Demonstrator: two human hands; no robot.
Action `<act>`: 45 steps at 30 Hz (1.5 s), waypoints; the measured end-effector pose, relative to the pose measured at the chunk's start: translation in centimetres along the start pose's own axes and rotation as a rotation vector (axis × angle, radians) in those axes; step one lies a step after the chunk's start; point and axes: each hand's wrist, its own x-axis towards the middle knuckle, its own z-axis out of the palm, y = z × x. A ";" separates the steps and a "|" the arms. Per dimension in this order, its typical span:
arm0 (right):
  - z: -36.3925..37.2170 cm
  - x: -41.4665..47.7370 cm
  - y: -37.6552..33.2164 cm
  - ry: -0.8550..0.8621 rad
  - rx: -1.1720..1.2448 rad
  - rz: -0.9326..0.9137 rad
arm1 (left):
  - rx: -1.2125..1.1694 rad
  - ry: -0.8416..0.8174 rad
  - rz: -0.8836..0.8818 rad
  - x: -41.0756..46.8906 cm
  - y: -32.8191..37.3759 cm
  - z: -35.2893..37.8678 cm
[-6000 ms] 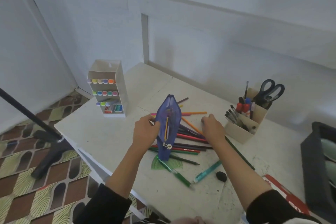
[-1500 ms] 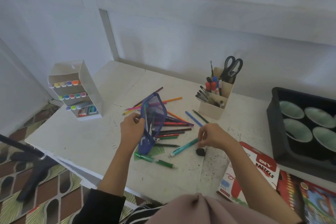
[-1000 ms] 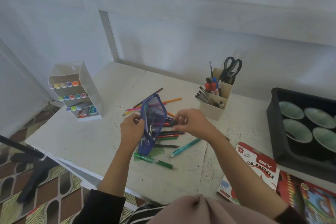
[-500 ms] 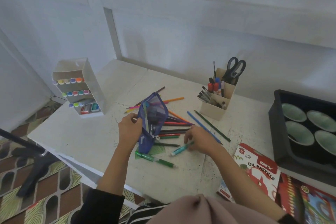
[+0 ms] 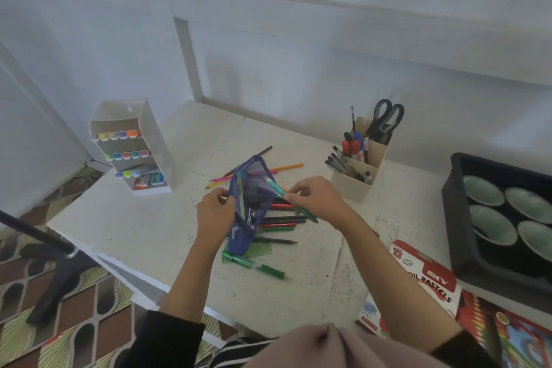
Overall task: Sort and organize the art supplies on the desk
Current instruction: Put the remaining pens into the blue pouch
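Observation:
A blue mesh pencil pouch (image 5: 242,233) stands on end at the middle of the white desk (image 5: 143,227), its mouth open. My left hand (image 5: 214,212) grips the pouch's left edge. My right hand (image 5: 316,199) pinches a teal pen (image 5: 276,188) whose tip points into the pouch mouth. Several coloured pencils (image 5: 282,219) lie fanned on the desk behind and right of the pouch. A green pen (image 5: 254,264) lies in front of the pouch near the desk's front edge.
A white marker rack (image 5: 134,146) stands at the back left. A beige holder (image 5: 363,164) with pens and scissors (image 5: 385,118) sits back right. A black tray (image 5: 466,251) of green dishes and an oil pastels box (image 5: 424,275) lie right.
My right hand has lifted the teal pen off the desk and brought it up to the pouch mouth. My left hand still holds the pouch open.

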 end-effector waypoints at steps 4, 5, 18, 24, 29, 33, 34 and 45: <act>2.4 1.9 -2.6 0.009 0.141 0.015 | -0.005 0.010 0.014 -0.1 0.2 -0.3; 2.9 2.1 -2.8 -0.003 0.197 0.029 | -0.008 0.014 0.013 0.0 0.0 -0.4; 5.8 -2.2 2.9 -0.414 -0.225 -0.059 | -0.055 0.064 -0.068 0.4 -1.6 -1.3; 6.7 -2.4 3.1 -0.446 -0.369 -0.117 | -0.049 0.071 -0.067 0.5 -1.8 -1.4; 4.0 -2.2 3.9 -0.465 -0.350 -0.056 | -0.056 0.083 -0.079 0.5 -2.4 -1.8; 0.3 -2.5 5.6 -0.460 -0.248 0.095 | -0.049 0.086 -0.087 0.6 -2.7 -1.9; -0.6 -2.6 6.0 -0.441 -0.219 0.128 | -0.050 0.087 -0.085 0.6 -2.7 -1.9; -2.5 -3.3 3.8 -0.205 0.304 0.133 | -0.031 0.095 -0.097 1.2 -2.2 -1.3</act>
